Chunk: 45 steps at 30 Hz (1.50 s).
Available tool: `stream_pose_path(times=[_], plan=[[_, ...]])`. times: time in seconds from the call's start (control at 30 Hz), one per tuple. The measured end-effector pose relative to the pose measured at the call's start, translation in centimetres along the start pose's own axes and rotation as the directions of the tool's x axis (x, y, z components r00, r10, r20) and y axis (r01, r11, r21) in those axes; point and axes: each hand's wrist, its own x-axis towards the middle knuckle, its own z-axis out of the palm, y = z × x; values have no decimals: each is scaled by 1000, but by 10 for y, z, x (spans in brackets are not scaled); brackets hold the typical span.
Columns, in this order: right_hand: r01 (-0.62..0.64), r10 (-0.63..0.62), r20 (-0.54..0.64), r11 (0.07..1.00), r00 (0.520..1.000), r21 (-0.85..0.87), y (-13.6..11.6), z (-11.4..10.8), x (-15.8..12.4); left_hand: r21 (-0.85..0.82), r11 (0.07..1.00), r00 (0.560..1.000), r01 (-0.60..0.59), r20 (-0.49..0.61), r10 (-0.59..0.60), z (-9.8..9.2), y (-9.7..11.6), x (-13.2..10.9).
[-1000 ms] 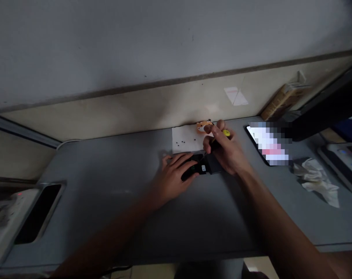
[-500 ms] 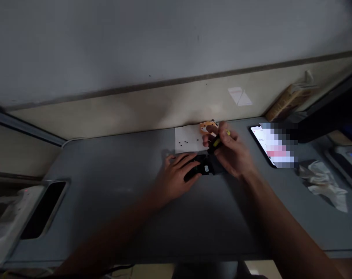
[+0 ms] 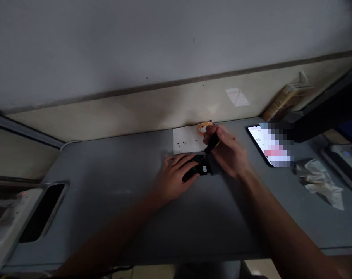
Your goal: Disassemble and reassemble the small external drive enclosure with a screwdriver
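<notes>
My left hand grips a flat black device on the grey desk, thumb at its near edge and fingers over its top. A small white label shows on the device. In my right hand is a screwdriver with a black and yellow handle, its tip pointing down at the device's far side. Whether the tip touches cannot be made out. Just behind lies a white paper sheet with several tiny dark bits, which look like screws. An orange animal-faced item sits by its corner.
A lit phone lies to the right, with crumpled tissue nearer me. At the left are a dark-screened phone and a white box-like device. The wall bounds the desk's back; a brown box stands in the right corner.
The screwdriver has turned more upright and its handle has shifted in my right fingers. My left hand stays on the black device. The view has shifted slightly.
</notes>
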Motion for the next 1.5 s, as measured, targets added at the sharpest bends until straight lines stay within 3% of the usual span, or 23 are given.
stream_pose_path(times=[0.27,0.4,0.53,0.67,0.77,0.93,1.07,1.17,1.27,1.4,1.5], plan=[[70,-73,-20,992,997,-103,7,-1,3,8,1000,1000,-8,3,8,0,-1,0],[39,-39,3,999,999,-28,4,-1,4,13,1000,1000,-24,-3,24,-1,-2,0],[43,-44,-51,999,998,-14,1,-3,1,17,999,999,-32,-9,32,-1,-2,0],[-5,5,-4,999,1000,-53,4,-5,1,9,1000,1000,-23,-4,23,-1,-1,0],[30,-30,-1,996,1000,-86,4,-3,2,5,1000,1000,-19,0,19,-1,-1,1],[-11,12,20,999,1000,-37,-1,0,3,16,1000,1000,-18,7,18,-1,-1,1],[0,1,-28,999,1000,33,0,-3,0,27,999,1000,-27,0,27,-1,-2,0],[-18,18,9,1000,1000,-16,3,-4,0,21,999,1000,-25,6,25,-1,-1,0],[25,-23,16,995,1000,-98,5,-2,1,13,1000,1000,-20,1,20,-1,-1,0],[25,-22,39,997,999,-79,5,1,2,21,1000,1000,-16,13,15,-1,-1,0],[69,-71,-28,996,997,-62,5,0,1,26,999,1000,-30,-1,30,-1,-1,0]])
